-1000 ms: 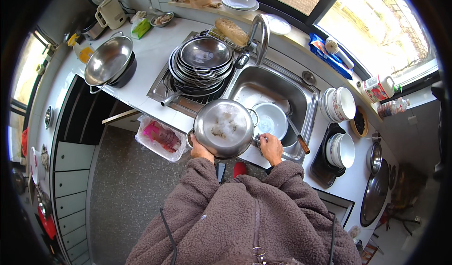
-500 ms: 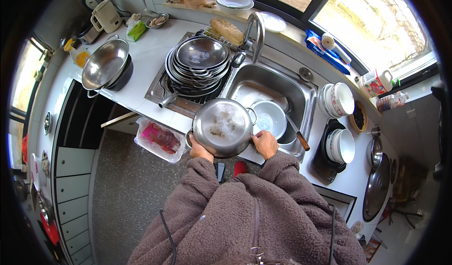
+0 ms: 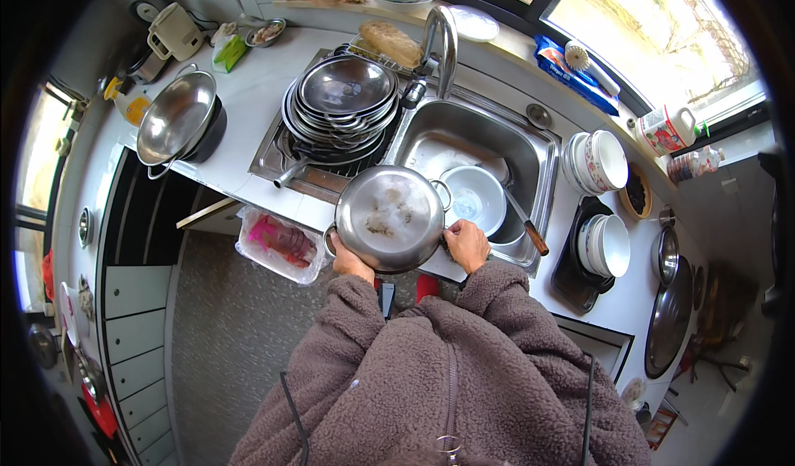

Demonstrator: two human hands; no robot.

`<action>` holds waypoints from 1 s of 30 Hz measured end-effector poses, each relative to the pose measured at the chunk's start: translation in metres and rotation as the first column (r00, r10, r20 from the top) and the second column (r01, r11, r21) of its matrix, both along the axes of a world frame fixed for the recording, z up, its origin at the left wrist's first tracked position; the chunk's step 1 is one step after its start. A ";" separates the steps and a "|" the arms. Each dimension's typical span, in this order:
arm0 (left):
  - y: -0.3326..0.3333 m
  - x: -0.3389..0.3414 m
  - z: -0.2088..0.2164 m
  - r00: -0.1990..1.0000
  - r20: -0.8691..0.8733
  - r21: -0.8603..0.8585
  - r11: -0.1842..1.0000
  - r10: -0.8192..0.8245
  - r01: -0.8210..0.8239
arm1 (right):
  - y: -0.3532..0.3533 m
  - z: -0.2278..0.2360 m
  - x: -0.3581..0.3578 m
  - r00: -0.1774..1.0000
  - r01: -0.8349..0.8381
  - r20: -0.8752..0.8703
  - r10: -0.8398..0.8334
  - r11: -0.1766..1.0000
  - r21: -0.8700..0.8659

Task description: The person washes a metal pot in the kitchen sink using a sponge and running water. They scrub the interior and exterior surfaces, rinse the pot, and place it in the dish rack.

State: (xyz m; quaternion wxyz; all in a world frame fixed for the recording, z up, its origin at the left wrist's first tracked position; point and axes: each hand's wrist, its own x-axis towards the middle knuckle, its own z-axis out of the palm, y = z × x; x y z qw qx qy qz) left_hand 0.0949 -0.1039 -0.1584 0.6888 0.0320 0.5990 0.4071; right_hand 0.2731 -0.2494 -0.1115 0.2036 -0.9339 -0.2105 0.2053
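The left hand (image 3: 352, 263) has its grip pinched on the near-left rim and handle of the steel pot (image 3: 389, 217), while the right hand (image 3: 468, 245) clamps the right rim beside the other loop handle, so the pot hangs between the two hands at the front edge of the tabletop (image 3: 257, 106), partly over the sink (image 3: 530, 155). With soapy residue on the pot, a wet grip could slip, I judge, tipping it onto the white bowl (image 3: 474, 199) or the open plastic bin (image 3: 280, 244) below.
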 end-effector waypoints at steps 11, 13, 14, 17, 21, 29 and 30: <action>0.002 -0.003 0.000 1.000 0.022 0.041 0.999 0.009 -0.010 | 0.015 -0.003 0.009 0.988 -0.120 0.098 0.122 0.992 -0.028; 0.002 -0.002 0.005 1.000 0.006 0.038 0.999 0.020 -0.020 | 0.016 -0.001 0.010 0.985 -0.098 0.141 0.094 0.995 0.020; 0.002 -0.002 0.008 1.000 -0.004 0.037 0.999 0.027 -0.027 | 0.016 0.000 0.010 0.977 -0.096 0.199 0.076 0.991 0.095; 0.001 -0.002 0.013 1.000 0.011 0.064 0.998 0.020 -0.020 | 0.010 0.003 0.003 0.992 -0.116 0.052 0.118 0.993 -0.033; 0.000 -0.005 0.009 0.999 0.037 0.048 0.999 -0.027 0.026 | 0.007 0.002 -0.001 0.996 -0.074 0.039 0.075 0.997 -0.028; 0.002 -0.006 -0.002 0.999 0.052 0.115 0.993 -0.014 0.008 | 0.011 -0.003 0.000 0.996 -0.093 0.009 0.094 0.995 -0.039; 0.002 -0.005 -0.002 1.000 0.027 0.065 0.998 0.004 -0.005 | 0.012 -0.002 0.002 0.997 -0.073 -0.023 0.071 0.994 -0.087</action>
